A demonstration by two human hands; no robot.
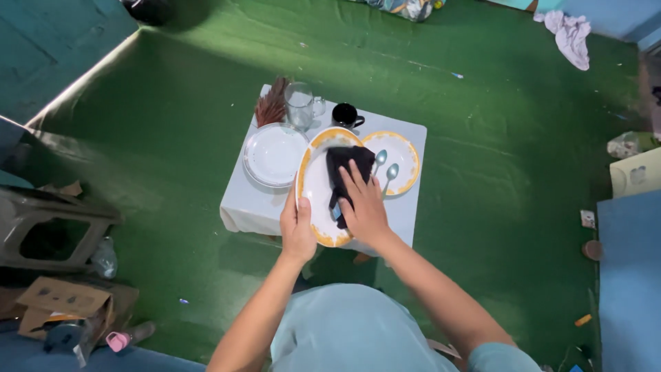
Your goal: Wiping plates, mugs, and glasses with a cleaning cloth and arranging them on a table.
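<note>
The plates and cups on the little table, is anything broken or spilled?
Nothing looks broken or spilled. The left hand tilts the oval plate while the right hand presses a dark cloth on it.

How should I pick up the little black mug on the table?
Grip the small black mug by its handle, coming from the right. The handle sticks out that way, over bare white tabletop, while the clear glass jug crowds its left side.

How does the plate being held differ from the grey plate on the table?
The held plate has an orange rim; the grey plate is plain. The held plate is tilted, gripped by the left hand, with a dark cloth pressed on it; the grey plate lies flat and bare. Both are round.
</note>
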